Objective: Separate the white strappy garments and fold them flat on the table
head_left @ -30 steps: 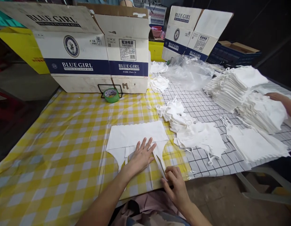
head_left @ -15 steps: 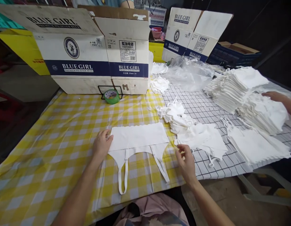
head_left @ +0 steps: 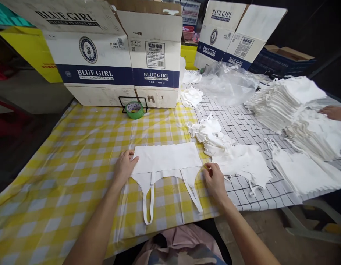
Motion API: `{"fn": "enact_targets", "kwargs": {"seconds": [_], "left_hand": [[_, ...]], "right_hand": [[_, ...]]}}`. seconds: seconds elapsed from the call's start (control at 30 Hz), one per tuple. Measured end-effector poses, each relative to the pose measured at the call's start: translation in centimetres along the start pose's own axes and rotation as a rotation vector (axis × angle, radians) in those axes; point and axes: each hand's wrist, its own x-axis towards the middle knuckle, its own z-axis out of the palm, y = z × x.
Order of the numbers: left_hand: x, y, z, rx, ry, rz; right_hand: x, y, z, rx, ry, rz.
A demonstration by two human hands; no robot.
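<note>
A white camisole (head_left: 164, 157) lies flat on the yellow checked cloth in front of me, its scalloped edge away from me and its straps pointing toward me. At its left edge is my left hand (head_left: 125, 167), closed with the thumb on top of the fabric. My right hand (head_left: 215, 180) pinches the right edge, fingers curled, their tips partly hidden. Just beyond the right hand, a loose heap of white camisoles (head_left: 236, 158) spreads over the seam of the two tablecloths.
Behind stands a Blue Girl beer carton (head_left: 117, 73), with a roll of green tape (head_left: 135, 110) before it. Stacked white garments (head_left: 286, 99) fill the right side, where another person's hand (head_left: 334, 112) rests. Clear plastic bags (head_left: 228, 82) lie farther back near a second carton (head_left: 233, 36).
My right hand has moved in to the camisole's right edge and its fingers have closed there. My left hand stays at the left edge. The whole view has shifted slightly.
</note>
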Motion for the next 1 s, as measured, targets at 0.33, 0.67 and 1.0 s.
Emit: {"fn": "enact_targets", "kwargs": {"seconds": [0.33, 0.67, 1.0], "left_hand": [[-0.1, 0.0, 0.2, -0.016, 0.039, 0.011], [-0.5, 0.0, 0.5, -0.024, 0.036, -0.009], [-1.4, 0.4, 0.8, -0.021, 0.116, 0.016]], "right_hand": [[0.6, 0.1, 1.3, -0.085, 0.065, -0.033], [-0.2, -0.3, 1.8, -0.058, 0.103, -0.037], [-0.2, -0.3, 1.8, -0.046, 0.11, -0.036]]}}
